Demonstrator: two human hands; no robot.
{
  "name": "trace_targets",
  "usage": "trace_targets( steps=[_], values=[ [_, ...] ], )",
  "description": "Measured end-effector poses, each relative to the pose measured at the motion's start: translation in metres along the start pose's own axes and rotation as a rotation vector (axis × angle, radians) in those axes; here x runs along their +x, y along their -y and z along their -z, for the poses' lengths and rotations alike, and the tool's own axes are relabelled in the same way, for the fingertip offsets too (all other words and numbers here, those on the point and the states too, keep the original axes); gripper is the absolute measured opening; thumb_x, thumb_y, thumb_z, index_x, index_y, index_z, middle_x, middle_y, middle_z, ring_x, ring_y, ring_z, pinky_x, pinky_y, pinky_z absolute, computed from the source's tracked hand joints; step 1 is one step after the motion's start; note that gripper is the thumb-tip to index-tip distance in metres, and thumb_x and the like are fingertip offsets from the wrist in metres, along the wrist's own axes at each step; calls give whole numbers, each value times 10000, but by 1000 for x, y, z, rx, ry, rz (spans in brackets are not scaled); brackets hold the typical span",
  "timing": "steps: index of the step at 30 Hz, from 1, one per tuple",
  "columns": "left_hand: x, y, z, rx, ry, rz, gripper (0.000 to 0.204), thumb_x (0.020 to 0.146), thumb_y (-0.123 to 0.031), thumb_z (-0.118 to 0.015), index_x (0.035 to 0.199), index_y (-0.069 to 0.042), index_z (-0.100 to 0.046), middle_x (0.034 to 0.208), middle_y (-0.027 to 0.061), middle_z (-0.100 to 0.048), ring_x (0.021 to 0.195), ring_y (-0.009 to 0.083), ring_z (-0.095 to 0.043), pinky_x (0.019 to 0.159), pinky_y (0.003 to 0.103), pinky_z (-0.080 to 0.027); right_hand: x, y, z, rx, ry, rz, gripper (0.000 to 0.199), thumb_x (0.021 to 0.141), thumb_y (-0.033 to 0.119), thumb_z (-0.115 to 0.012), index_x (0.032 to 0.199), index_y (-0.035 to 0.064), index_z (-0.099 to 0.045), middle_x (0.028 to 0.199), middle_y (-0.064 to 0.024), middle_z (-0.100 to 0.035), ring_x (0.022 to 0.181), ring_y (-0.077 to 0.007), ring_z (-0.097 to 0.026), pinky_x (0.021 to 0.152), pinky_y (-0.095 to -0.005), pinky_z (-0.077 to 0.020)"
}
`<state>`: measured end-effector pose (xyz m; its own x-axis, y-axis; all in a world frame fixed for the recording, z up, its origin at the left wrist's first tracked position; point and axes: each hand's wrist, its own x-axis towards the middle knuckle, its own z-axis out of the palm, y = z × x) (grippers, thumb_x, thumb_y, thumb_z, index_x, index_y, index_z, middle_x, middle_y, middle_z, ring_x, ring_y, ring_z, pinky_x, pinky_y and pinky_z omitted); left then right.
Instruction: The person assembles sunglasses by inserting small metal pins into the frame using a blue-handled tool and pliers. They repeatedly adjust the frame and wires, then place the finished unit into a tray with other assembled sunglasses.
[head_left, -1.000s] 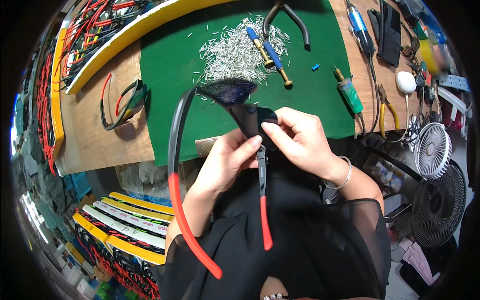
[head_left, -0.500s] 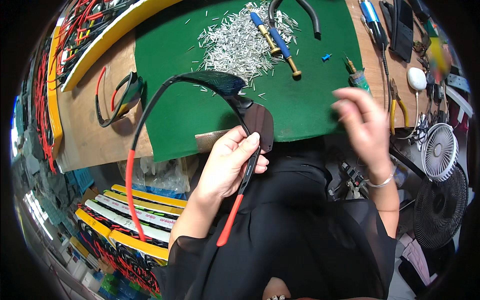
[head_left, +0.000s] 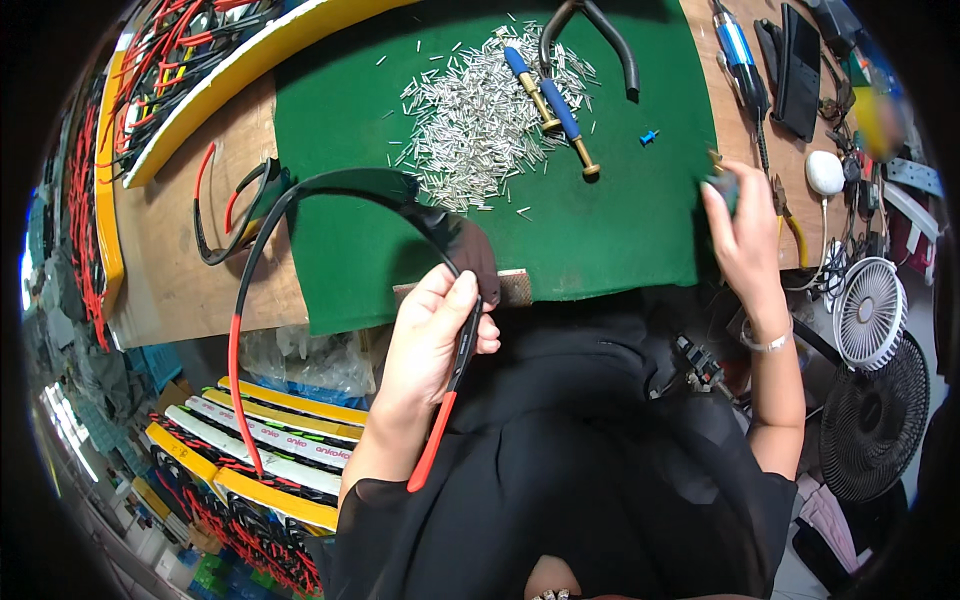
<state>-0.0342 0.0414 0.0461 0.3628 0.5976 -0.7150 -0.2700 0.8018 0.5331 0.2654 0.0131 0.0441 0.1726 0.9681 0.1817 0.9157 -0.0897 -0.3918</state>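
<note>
My left hand (head_left: 425, 325) is closed on black sunglasses (head_left: 472, 248) with red temple tips, pinching one temple close to the hinge. The frame arches away to the left, and its other temple hangs down past the table's front edge. Over at the mat's right edge, my right hand (head_left: 748, 230) has its thumb and fingers around a small needle-tipped bottle (head_left: 727, 188); the fingers hide most of it. A heap of short silvery metal pins (head_left: 465, 140) covers the middle of the green mat (head_left: 620, 235). Two blue-and-brass hand tools (head_left: 572, 130) lie on the heap's right side.
Another pair of sunglasses (head_left: 245, 215) rests on the wood at left, below a yellow-edged tray (head_left: 200, 85) of frames. A blue push pin (head_left: 649, 137) and dark-handled pliers (head_left: 630, 70) lie on the mat. Yellow-handled pliers (head_left: 797, 240) and two fans (head_left: 868, 312) are at right.
My right hand has moved up to the bottle and closed around it. My left hand has shifted a little left and down with the sunglasses.
</note>
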Motion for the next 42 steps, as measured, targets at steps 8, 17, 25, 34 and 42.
trace_targets(
  steps=[8, 17, 25, 34, 42],
  values=[
    [6, 4, 8, 39, 41, -101, 222, 871, -245, -524, 854, -27, -487, 715, 35, -546, 536, 78, -556, 503, 207, -496, -7, 78, 13, 431, 536, 87, 396, 791, 74, -546, 1170, 44, -435, 916, -147, -472, 730, -256, -540, 653, -323, -457],
    [6, 7, 10, -42, 21, -159, 179, 867, -182, -527, 921, -13, -505, 734, 38, -563, 557, 78, -567, 535, 202, -504, 10, 109, -32, 81, 474, 263, 392, 776, 139, -585, 1156, 109, -495, 827, -108, -439, 616, -228, -529, 521, -311, -463],
    [7, 2, 6, -8, -3, -93, 155, 853, -172, -532, 914, -30, -530, 727, 40, -569, 532, 73, -544, 508, 201, -479, 10, 111, -40, -20, 382, 279, 449, 718, 108, -643, 1151, 128, -522, 811, -85, -449, 610, -211, -523, 513, -307, -443],
    [6, 2, 6, -15, -13, -94, 148, 854, -156, -526, 927, -27, -527, 735, 41, -574, 552, 72, -550, 526, 202, -487, 10, 107, -47, -66, 337, 407, 408, 706, 78, -592, 1109, 101, -531, 764, -70, -429, 564, -170, -494, 455, -269, -433],
    [5, 3, 10, 14, 33, -111, 158, 859, -167, -530, 943, -35, -518, 766, 32, -574, 599, 70, -562, 571, 204, -498, 6, 111, -50, -107, 274, 324, 395, 722, 87, -592, 1112, 98, -530, 763, -71, -429, 564, -168, -502, 444, -266, -437]
  ],
)
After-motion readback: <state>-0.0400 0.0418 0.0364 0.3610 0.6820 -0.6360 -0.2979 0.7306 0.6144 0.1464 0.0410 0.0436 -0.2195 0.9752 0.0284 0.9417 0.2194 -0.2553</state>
